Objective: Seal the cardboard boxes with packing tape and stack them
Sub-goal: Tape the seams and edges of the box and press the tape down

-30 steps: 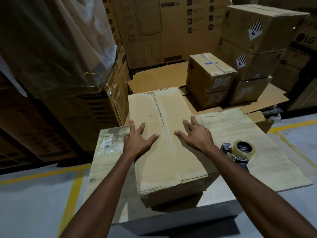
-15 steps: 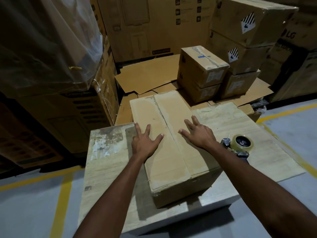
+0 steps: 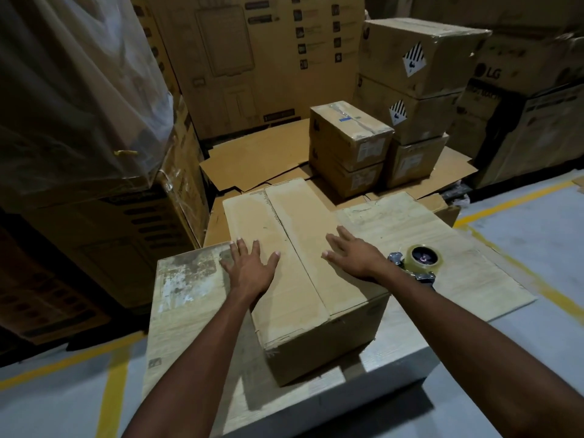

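Cardboard box (image 3: pixel 303 279) sits mid-frame on the wooden table (image 3: pixel 189 295). The left hand (image 3: pixel 249 267) and right hand (image 3: pixel 354 257) lie flat with fingers spread, one on each flap, likely pressing the seam shut for taping. The tape dispenser (image 3: pixel 422 262) lies just right of the box.

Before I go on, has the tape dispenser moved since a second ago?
No. The tape dispenser lies untouched at the same spot on the table, just right of the box.
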Demonstrator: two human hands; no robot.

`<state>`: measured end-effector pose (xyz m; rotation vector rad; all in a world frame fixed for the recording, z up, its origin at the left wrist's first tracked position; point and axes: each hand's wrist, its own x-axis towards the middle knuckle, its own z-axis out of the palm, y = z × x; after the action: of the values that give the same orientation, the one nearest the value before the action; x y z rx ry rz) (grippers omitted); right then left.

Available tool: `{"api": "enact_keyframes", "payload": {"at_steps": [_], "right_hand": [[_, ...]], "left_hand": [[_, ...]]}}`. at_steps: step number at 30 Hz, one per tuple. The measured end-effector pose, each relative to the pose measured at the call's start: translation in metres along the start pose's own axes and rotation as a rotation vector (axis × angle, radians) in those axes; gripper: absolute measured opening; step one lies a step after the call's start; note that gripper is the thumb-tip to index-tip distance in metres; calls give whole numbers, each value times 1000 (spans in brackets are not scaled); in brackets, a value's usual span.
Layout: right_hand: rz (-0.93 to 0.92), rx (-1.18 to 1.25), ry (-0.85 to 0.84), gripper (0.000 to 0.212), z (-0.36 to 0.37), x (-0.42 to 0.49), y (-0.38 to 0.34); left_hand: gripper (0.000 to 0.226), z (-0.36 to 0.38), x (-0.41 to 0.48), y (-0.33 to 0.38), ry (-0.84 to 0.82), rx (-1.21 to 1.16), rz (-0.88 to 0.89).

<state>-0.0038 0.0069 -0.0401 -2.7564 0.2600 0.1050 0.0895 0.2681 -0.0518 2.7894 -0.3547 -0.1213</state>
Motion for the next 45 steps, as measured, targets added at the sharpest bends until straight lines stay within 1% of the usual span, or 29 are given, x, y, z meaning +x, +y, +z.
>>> {"api": "enact_keyframes", "payload": {"at_steps": [1,3,5,6,10,12,14,15,17,21,23,25,28,30,31,32,33,35,36,39,42,45], "right_hand": [[12,77,64,65,-3,-8,9],[54,240,244,53,-8,-21,26],[121,412,408,44,-13,-37,47],[152,484,464,42,-14,-42,62],[310,806,517,35,-20,-58,114],[420,946,523,29,-19,-67,141],[527,1024,520,23,-11,-73,169],[571,1051,517,23,-6,-74,182],[642,1059,497,26,8,-79,208],[773,1058,408,36,35,-83,241],[858,1043,354,49,50,-81,252],[930,1023,256,64,59,-79,256],[992,1210,140,65,72,-76,262],[977,1403,32,75,91,-66,280],[954,1481,-30,78,112,-54,295],[929,1570,-68,76,120,-46,300],[920,1641,-114,69,115,-45,295],[926,1779,-215,57,86,-51,274],[921,1841,-259,55,81,-50,270],[917,1969,-293,60,80,-44,270],[838,2114,-285,61,78,-40,265],[816,2255,-280,62,78,-44,265]], "left_hand": [[80,2,-4,7,44,6,16],[77,8,-14,20,137,-26,61],[80,16,-22,43,165,-83,119],[81,20,-25,59,158,-99,150],[82,29,-34,116,102,-112,251],[85,36,-35,139,75,-84,237],[92,45,-33,156,27,-42,194],[95,50,-33,160,4,-28,175],[100,61,-34,169,-24,6,147],[104,71,-33,174,-8,55,113],[102,71,-33,173,-4,57,108],[100,72,-33,174,0,59,108],[99,74,-33,174,-1,65,102],[99,74,-33,175,-8,64,93],[99,74,-33,175,-8,68,90],[100,74,-33,175,-10,71,89],[100,74,-33,174,-11,76,88],[98,74,-32,175,-14,85,85],[97,74,-32,175,-13,89,83],[97,74,-32,175,-14,85,78],[98,73,-32,174,-17,82,75],[98,74,-31,175,-19,79,75]]}}
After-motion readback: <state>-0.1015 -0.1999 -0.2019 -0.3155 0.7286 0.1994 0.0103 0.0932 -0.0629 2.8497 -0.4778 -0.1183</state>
